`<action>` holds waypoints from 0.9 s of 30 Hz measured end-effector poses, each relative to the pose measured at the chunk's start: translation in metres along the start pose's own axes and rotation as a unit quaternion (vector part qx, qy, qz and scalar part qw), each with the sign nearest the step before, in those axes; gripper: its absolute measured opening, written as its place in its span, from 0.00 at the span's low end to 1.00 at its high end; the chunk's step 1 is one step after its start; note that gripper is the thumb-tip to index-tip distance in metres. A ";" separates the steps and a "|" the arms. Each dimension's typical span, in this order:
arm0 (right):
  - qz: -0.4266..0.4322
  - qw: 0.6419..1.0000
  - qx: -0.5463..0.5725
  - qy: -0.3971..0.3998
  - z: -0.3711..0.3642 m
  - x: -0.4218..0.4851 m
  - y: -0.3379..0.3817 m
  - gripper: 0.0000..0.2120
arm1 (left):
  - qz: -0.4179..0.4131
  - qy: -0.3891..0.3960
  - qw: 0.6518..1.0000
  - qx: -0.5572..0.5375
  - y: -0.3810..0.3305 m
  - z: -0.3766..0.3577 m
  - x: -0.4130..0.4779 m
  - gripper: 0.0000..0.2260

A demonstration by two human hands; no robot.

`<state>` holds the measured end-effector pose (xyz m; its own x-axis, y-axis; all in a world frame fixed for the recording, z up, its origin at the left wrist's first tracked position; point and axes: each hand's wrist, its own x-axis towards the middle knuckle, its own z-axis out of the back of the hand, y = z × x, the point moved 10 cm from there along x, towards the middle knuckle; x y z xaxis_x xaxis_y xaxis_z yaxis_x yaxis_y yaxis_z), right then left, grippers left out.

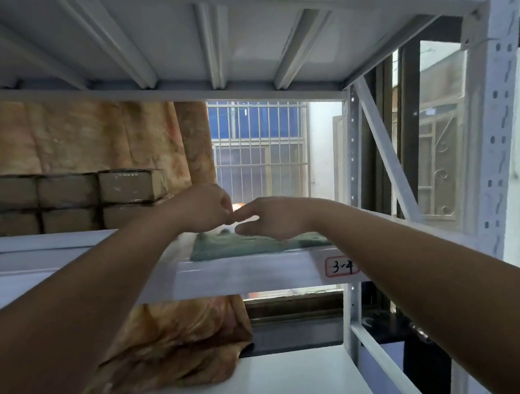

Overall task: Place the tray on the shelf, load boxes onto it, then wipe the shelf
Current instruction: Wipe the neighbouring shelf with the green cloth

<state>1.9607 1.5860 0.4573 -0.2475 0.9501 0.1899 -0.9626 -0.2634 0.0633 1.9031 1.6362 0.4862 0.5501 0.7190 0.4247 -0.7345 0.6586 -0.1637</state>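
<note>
Brown cardboard boxes [72, 200] are stacked in two layers at the left on a white tray [44, 242], which rests on the white metal shelf [251, 275] labelled 3-4. A green cloth [249, 247] lies flat on the shelf to the right of the tray. Both of my arms reach in above the cloth. My left hand [205, 210] has its fingers curled shut, with nothing visible inside. My right hand [273, 220] hovers just over the cloth with its fingers apart, and its fingertips touch the left hand's knuckles. I cannot tell whether either hand touches the cloth.
The shelf board above [215, 48] hangs low over the hands. A white upright post with a diagonal brace [382, 148] closes the right side. An orange-brown curtain [84, 136] hangs behind the boxes and bunches onto the lower shelf [262, 383]. A barred window [259, 148] lies behind.
</note>
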 end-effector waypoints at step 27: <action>-0.007 0.986 0.016 0.167 -0.075 0.123 -0.035 0.24 | -0.064 -0.148 0.984 -0.071 0.052 0.018 0.084 0.11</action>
<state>1.9556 1.7248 0.4050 -0.2622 0.9543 -0.1431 -0.9634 -0.2503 0.0957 1.9038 1.7272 0.5299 0.4791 0.5458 0.6874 -0.5924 0.7789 -0.2056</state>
